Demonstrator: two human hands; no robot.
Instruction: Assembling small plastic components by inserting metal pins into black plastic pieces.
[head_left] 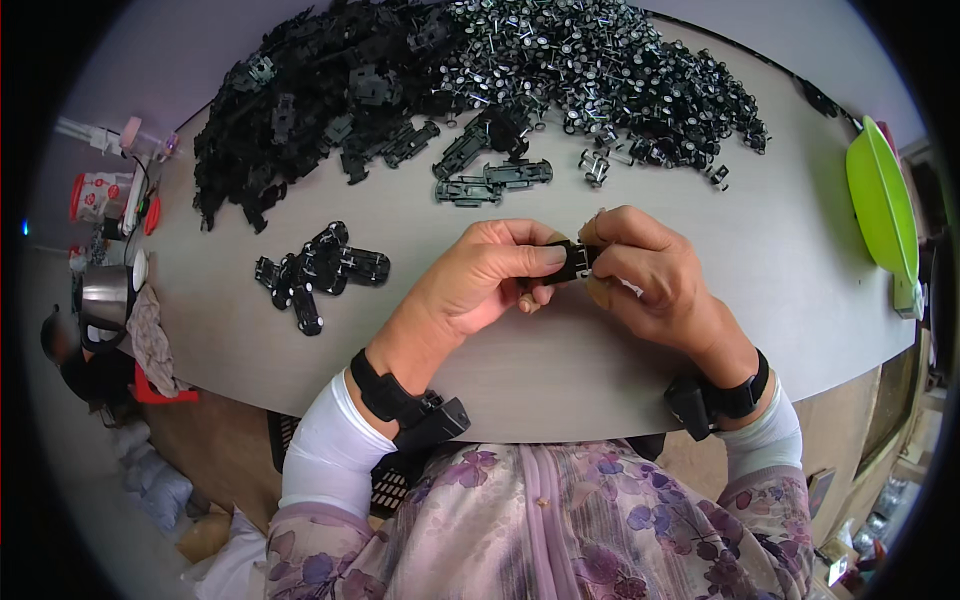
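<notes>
Floral clothing (470, 535) sits below the black plastic part (571, 266), pinched by the left hand (490, 275) on its left and right hand (650, 275) on its right, probably best steadied while pressing squarely

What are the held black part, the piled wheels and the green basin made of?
Black part: probably plastic, dark and dull-looking, though partly covered.
Piled wheels: likely black plastic; silvery centres look metallic, perhaps only plated.
Green basin: seemingly smooth plastic, evenly coloured.

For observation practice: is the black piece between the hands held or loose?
Held: left hand pinches the black piece, right hand at its end.
</notes>
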